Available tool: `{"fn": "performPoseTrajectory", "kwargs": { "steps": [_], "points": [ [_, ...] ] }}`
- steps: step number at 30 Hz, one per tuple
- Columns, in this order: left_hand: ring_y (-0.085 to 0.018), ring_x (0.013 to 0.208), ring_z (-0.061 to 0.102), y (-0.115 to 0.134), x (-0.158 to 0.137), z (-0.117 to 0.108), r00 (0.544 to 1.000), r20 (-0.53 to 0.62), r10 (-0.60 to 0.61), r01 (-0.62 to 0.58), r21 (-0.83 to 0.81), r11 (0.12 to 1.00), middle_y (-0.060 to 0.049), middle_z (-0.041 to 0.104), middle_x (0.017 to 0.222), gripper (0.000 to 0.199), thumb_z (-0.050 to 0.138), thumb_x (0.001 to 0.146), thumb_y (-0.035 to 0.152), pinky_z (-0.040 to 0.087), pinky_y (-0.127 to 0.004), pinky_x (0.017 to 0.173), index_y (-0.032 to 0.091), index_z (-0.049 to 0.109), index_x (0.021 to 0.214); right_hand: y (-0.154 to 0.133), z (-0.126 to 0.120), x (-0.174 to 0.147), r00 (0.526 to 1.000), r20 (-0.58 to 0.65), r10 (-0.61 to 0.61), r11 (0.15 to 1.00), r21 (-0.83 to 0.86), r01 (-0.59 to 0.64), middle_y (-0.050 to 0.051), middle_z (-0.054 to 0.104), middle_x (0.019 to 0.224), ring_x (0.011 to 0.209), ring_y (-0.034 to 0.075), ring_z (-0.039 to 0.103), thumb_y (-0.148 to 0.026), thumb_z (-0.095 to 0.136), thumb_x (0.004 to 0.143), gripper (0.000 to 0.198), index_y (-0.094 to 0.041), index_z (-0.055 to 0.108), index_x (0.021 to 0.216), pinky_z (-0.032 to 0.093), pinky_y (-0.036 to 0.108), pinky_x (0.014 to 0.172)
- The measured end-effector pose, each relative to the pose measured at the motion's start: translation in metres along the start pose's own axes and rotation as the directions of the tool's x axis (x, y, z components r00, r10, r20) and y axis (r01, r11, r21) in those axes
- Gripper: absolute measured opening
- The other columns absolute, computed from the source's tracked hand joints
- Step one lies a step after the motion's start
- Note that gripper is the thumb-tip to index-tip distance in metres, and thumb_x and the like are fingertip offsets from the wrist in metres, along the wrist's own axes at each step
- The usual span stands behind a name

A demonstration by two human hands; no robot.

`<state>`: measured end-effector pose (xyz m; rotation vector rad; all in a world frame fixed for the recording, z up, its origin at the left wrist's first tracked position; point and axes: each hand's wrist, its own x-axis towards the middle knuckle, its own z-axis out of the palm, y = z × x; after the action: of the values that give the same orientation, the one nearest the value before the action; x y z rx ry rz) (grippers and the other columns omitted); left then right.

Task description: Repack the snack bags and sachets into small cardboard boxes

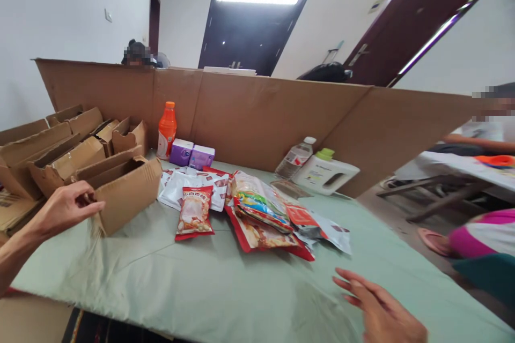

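At the left, my left hand (74, 203) pinches the near-left corner of a small open-topped cardboard box (131, 193), its thumb against the outer wall. My right hand (378, 303) is over the front right of the table, fingers stretched out and holding nothing. Nearest to it is a pile of snack packets: a colourful bag (263, 201) lies on a red-edged bag (251, 236), beside a silver packet (333, 233). A small red and white packet (194, 213) lies right of the box, in front of white pouches (173, 187).
More open cardboard boxes (68, 158) crowd the left side. An orange bottle (167, 131) and purple tissue packs (192, 154) stand at the back, with a clear bottle (295, 158) and a white jug (325, 172). A cardboard screen (249, 118) edges the table. People sit beyond it.
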<state>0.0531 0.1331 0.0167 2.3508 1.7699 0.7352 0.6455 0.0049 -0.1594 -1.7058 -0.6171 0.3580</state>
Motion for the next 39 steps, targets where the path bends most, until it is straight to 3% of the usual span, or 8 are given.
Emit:
{"fn": "performPoseTrajectory", "kwargs": {
  "steps": [5, 7, 10, 13, 15, 24, 32, 39],
  "points": [
    [-0.019, 0.073, 0.070, 0.001, -0.034, 0.001, 0.943, -0.061, 0.326, -0.330, -0.080, 0.941, -0.001, 0.072, 0.083, 0.019, 0.063, 0.090, 0.040, 0.056, -0.027, 0.067, 0.027, 0.066, 0.076, -0.055, 0.036, -0.044, 0.904, 0.050, -0.425, 0.886, -0.184, 0.426, 0.012, 0.079, 0.112, 0.110, 0.033, 0.073, -0.053, 0.058, 0.089, 0.036, -0.026, 0.076, 0.105, 0.056, 0.046, 0.102],
    [-0.018, 0.073, 0.071, -0.001, -0.037, 0.002, 0.934, -0.094, 0.344, -0.353, -0.089, 0.932, 0.000, 0.072, 0.083, 0.018, 0.062, 0.092, 0.035, 0.056, -0.026, 0.067, 0.028, 0.066, 0.077, -0.074, 0.069, -0.063, 0.743, 0.283, -0.607, 0.745, -0.123, 0.655, 0.011, 0.079, 0.113, 0.108, 0.031, 0.074, -0.047, 0.056, 0.096, 0.029, -0.027, 0.077, 0.103, 0.056, 0.045, 0.102],
    [-0.017, 0.074, 0.071, -0.008, -0.033, 0.002, 0.936, -0.146, 0.321, -0.336, -0.092, 0.937, 0.002, 0.072, 0.084, 0.014, 0.064, 0.091, 0.037, 0.057, -0.025, 0.067, 0.029, 0.068, 0.079, -0.099, 0.129, -0.089, 0.370, 0.598, -0.711, 0.479, 0.026, 0.878, 0.011, 0.073, 0.134, 0.122, 0.031, 0.068, -0.039, 0.060, 0.098, 0.029, -0.027, 0.075, 0.120, 0.053, 0.050, 0.107],
    [-0.020, 0.077, 0.074, -0.017, -0.030, 0.006, 0.938, -0.209, 0.275, -0.292, -0.052, 0.955, 0.000, 0.074, 0.094, 0.015, 0.066, 0.089, 0.044, 0.059, -0.026, 0.068, 0.031, 0.072, 0.087, -0.121, 0.188, -0.111, 0.106, 0.831, -0.545, 0.319, 0.089, 0.943, 0.016, 0.055, 0.157, 0.145, 0.038, 0.049, -0.041, 0.075, 0.090, 0.055, -0.022, 0.065, 0.141, 0.043, 0.058, 0.115],
    [-0.023, 0.084, 0.075, -0.023, -0.030, 0.013, 0.945, -0.241, 0.223, -0.235, -0.022, 0.972, -0.003, 0.074, 0.107, 0.021, 0.065, 0.090, 0.050, 0.060, -0.027, 0.065, 0.031, 0.073, 0.088, -0.135, 0.222, -0.121, 0.021, 0.919, -0.394, 0.279, 0.098, 0.955, 0.019, 0.050, 0.160, 0.150, 0.041, 0.041, -0.047, 0.082, 0.084, 0.069, -0.019, 0.062, 0.145, 0.037, 0.060, 0.119],
    [-0.035, 0.124, 0.062, -0.038, -0.034, 0.040, 0.949, -0.297, 0.108, -0.101, 0.038, 0.994, -0.007, 0.062, 0.146, 0.034, 0.052, 0.096, 0.045, 0.053, -0.055, 0.106, 0.029, 0.073, 0.074, -0.143, 0.303, -0.122, 0.029, 0.990, -0.142, 0.095, -0.015, 0.995, 0.018, 0.069, 0.132, 0.130, 0.034, 0.058, -0.039, 0.066, 0.097, 0.038, -0.015, 0.072, 0.126, 0.038, 0.050, 0.115],
    [-0.029, 0.119, 0.071, -0.032, -0.036, 0.023, 0.991, -0.082, 0.110, -0.119, -0.121, 0.985, -0.002, 0.069, 0.140, 0.024, 0.057, 0.092, 0.042, 0.063, -0.037, 0.092, 0.034, 0.076, 0.079, -0.117, 0.256, -0.073, 0.102, 0.984, -0.143, 0.083, -0.091, 0.992, 0.019, 0.072, 0.125, 0.119, 0.034, 0.064, -0.026, 0.068, 0.092, 0.028, -0.013, 0.075, 0.116, 0.041, 0.050, 0.110],
    [-0.028, 0.112, 0.076, -0.036, -0.059, 0.034, 0.975, -0.057, 0.216, -0.219, -0.061, 0.974, 0.014, 0.066, 0.144, 0.029, 0.049, 0.090, 0.045, 0.065, -0.040, 0.086, 0.045, 0.076, 0.079, -0.110, 0.225, -0.050, 0.058, 0.955, -0.290, 0.206, 0.003, 0.979, 0.012, 0.071, 0.136, 0.136, 0.030, 0.057, -0.018, 0.063, 0.094, 0.024, -0.020, 0.077, 0.114, 0.041, 0.048, 0.116]
  ]
}}
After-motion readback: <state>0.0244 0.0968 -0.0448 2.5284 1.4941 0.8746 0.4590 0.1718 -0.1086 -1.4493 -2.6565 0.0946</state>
